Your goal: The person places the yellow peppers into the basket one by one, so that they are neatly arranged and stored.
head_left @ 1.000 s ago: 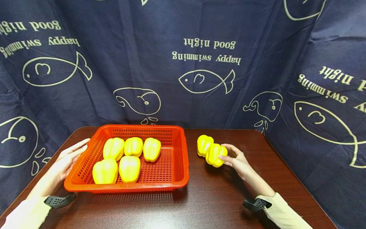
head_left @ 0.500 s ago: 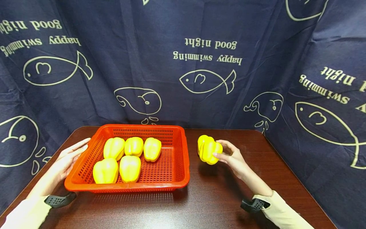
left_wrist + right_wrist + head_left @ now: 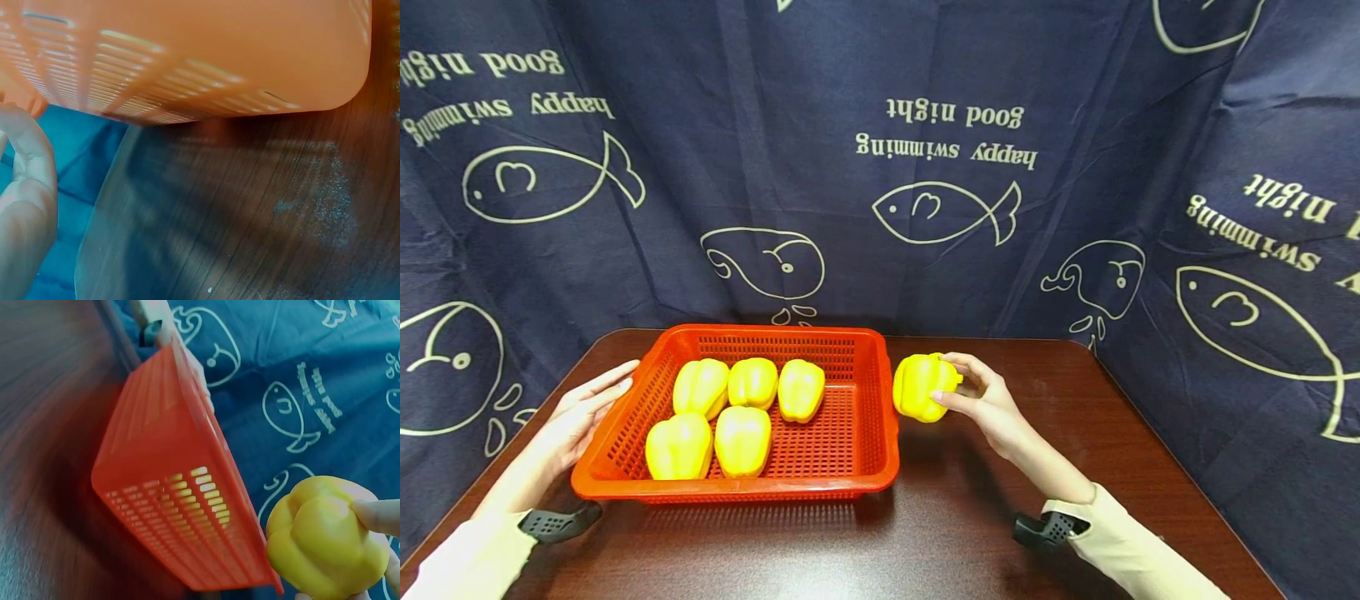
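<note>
In the head view my right hand (image 3: 988,404) pinches a yellow bell pepper (image 3: 916,390) just off the basket's right rim. Its lobed end faces the right wrist camera, where a thumb presses on the pepper (image 3: 325,540). More yellow shows at its right edge, perhaps the second pepper, mostly hidden behind. My left hand (image 3: 576,421) holds the left rim of the red plastic basket (image 3: 883,417); some of its fingers are hidden. Several yellow bell peppers (image 3: 741,442) lie inside the basket, gathered toward its left and middle.
The dark brown wooden table (image 3: 955,517) carries the basket. A navy curtain (image 3: 842,125) with fish and whale outlines and lettering hangs behind the table and along both sides. Each wrist wears a dark band, such as the right wristband (image 3: 1051,529).
My right hand has moved left with the bell pepper, past the other loose pepper and up to the basket's right rim. The left hand and the basket have stayed put.
</note>
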